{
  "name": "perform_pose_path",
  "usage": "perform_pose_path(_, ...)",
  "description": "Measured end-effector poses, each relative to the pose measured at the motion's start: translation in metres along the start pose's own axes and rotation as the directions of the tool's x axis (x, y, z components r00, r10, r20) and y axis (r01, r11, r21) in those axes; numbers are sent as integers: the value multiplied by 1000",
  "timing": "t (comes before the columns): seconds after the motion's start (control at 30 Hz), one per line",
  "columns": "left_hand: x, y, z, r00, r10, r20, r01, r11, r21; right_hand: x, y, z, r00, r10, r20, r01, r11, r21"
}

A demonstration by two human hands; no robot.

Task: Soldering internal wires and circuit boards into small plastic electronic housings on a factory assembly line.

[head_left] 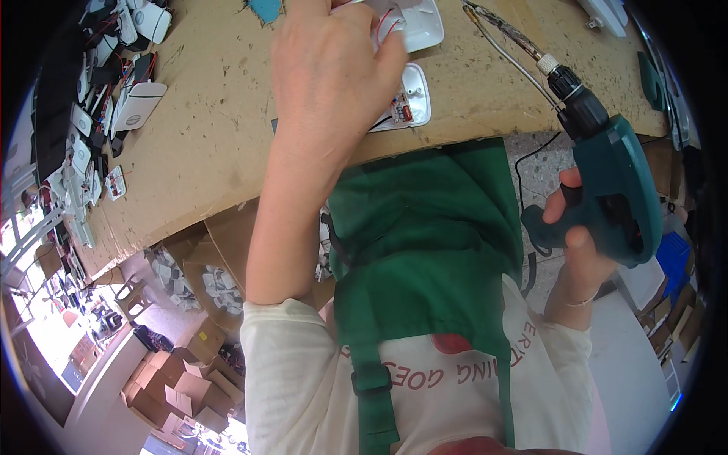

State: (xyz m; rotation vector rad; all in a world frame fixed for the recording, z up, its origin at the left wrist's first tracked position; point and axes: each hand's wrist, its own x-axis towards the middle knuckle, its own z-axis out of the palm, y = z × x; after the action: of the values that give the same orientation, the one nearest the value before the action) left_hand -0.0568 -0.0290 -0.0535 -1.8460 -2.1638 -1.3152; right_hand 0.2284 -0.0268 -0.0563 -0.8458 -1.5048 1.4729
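My right hand [576,220] is wrapped round the handle of a teal soldering gun [629,189], and its long metal tip and thin feed tube [523,68] point up and left over the table. My left hand [334,68] reaches over two white plastic housings, its fingers curled and mostly hidden by the back of the hand. Beyond the thumb lies the upper white housing [425,26], with thin red wires [385,23] curving out of it. Nearer the table edge, partly under the hand, the second white housing [417,83] holds a small circuit board [402,114].
Several white units with red and black wires [140,102] are heaped along the table's left side. A small loose board [115,183] lies near them. A white plastic part [607,15] rests at the far right. Cardboard boxes [189,390] stand on the floor at the lower left.
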Motion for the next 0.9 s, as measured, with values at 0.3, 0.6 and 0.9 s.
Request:
perform_pose_path(0.3, -59, -28, -32, 874, -206, -440, 1, 906, -423, 6, 5, -12, 995, -80, -52, 80, 997, -13)
perform_pose_path(0.6, -235, -114, -167, 717, -691, 94, 587, 524, -617, 26, 28, -15, 994, -99, 49, 85, 968, 235)
perform_pose_path(0.9, -229, -116, -143, 326, -712, 622, 815, 545, 197, 30, 38, -24, 993, -20, 112, -17, 947, 321)
